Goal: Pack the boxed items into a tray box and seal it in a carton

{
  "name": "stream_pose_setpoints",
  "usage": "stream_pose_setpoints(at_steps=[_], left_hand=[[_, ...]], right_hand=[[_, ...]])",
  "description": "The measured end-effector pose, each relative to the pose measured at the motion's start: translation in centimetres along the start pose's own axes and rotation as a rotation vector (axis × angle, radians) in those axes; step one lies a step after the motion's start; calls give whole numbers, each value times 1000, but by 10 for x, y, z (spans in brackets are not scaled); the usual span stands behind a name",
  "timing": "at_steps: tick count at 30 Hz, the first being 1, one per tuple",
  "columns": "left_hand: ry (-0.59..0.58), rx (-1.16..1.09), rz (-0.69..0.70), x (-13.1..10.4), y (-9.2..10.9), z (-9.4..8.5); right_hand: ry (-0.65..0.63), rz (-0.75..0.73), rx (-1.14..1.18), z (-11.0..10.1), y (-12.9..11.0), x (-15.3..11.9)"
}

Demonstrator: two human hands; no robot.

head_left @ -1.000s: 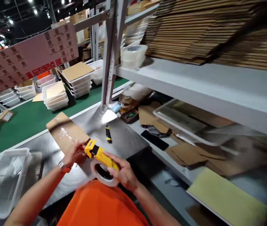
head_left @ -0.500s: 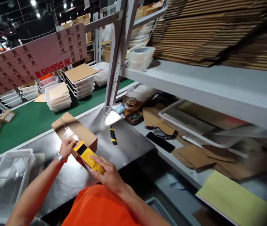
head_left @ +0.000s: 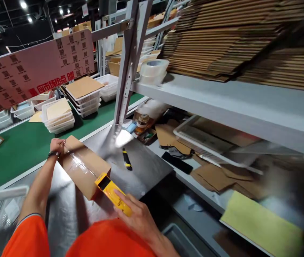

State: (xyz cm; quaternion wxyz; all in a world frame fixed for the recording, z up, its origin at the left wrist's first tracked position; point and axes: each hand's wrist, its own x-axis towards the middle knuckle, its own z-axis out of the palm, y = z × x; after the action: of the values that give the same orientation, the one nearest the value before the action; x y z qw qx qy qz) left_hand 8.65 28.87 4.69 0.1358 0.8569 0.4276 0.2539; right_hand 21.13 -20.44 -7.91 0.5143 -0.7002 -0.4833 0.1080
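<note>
A brown cardboard carton (head_left: 86, 166) lies closed on the metal tabletop (head_left: 146, 167), with shiny clear tape (head_left: 77, 160) along its top seam. At its far left corner is my left hand (head_left: 57, 145), its fingers closed against the carton's edge. My right hand (head_left: 137, 212) grips a slim yellow oblong case (head_left: 114, 196) with a dark opening at its upper end. That end is at the carton's near right corner; whether they touch I cannot tell. Just right of the carton lies a black and yellow utility knife (head_left: 127, 159).
A green conveyor belt (head_left: 12, 157) carrying stacked white baskets (head_left: 58, 119) runs behind the table. White shelves (head_left: 221, 100) on the right hold flattened cartons (head_left: 208, 46) and a clear tape roll (head_left: 154, 71). A white basket (head_left: 3, 207) stands at the left.
My left hand has moved from beside the yellow case to the carton's far left corner. The yellow case in my right hand has shifted down and right, uncovering more of the carton.
</note>
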Motion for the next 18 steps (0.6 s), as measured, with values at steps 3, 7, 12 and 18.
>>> stream_pose_setpoints(at_steps=[3,7,12,18], left_hand=[[38,132,-201,-4,1,-1],[98,165,-176,-16,25,1],[-297,140,283,-87,95,65],[-559,408,458,-154,141,103]], right_hand=[[-20,29,-24,6,7,-1],[-11,34,-6,9,11,-3],[4,53,64,13,11,-5],[-11,68,83,21,17,-23]])
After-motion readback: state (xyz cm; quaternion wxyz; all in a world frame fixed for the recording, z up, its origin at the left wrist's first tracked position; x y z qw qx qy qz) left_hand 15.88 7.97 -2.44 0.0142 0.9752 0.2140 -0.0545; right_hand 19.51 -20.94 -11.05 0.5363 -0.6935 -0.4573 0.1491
